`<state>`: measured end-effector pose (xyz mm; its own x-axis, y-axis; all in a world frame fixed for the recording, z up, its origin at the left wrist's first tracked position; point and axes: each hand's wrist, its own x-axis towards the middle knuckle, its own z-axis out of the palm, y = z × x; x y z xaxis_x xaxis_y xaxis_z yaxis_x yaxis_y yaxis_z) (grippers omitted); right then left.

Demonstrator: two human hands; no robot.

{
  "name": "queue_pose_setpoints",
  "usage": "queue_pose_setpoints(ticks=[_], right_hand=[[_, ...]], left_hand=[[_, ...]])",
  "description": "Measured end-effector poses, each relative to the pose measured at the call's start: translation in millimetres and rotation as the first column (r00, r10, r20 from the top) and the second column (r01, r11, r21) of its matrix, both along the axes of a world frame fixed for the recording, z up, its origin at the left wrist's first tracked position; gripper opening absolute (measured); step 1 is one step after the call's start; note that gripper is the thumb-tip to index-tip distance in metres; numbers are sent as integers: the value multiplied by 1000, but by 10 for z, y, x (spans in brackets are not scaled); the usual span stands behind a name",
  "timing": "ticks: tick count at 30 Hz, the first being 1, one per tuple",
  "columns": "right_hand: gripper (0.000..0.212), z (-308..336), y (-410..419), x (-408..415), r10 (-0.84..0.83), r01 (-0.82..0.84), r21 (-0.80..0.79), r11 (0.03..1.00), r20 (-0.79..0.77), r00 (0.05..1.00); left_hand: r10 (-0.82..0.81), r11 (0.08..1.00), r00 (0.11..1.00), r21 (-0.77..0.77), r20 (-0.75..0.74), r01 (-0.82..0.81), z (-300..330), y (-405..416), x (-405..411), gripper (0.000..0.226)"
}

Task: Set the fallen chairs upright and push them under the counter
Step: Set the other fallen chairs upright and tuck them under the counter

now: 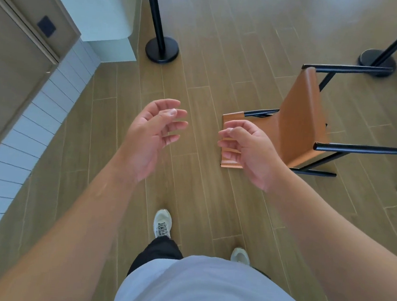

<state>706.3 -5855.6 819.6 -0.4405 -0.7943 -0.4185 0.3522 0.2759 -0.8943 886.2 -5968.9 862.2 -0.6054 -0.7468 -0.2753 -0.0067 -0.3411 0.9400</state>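
Note:
A chair with a tan leather seat and back and black metal legs lies tipped over on the wooden floor at the right, its back flat on the floor and its legs pointing right. My right hand hovers in front of the chair's back, fingers loosely curled, holding nothing. My left hand hangs in the air to the left of it, palm turned inward, fingers relaxed and empty. Neither hand touches the chair.
A counter with a brown top and white slatted side runs along the left. A black pole on a round base stands ahead, another pole base at the far right. My feet stand on the plank floor.

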Motion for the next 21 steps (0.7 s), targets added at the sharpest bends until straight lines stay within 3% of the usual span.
queue_pose_setpoints(ticks=[10,21], right_hand=[[16,201,-1295,647,-118,118,1,993,-45,992],[29,278,-1771,405,-258,256,-34,966,-35,966]], left_hand=[[-117,993,993,-13,5,117,77,-1564,521,25],[-269,962,961,-27,61,271,10,-2229,120,18]])
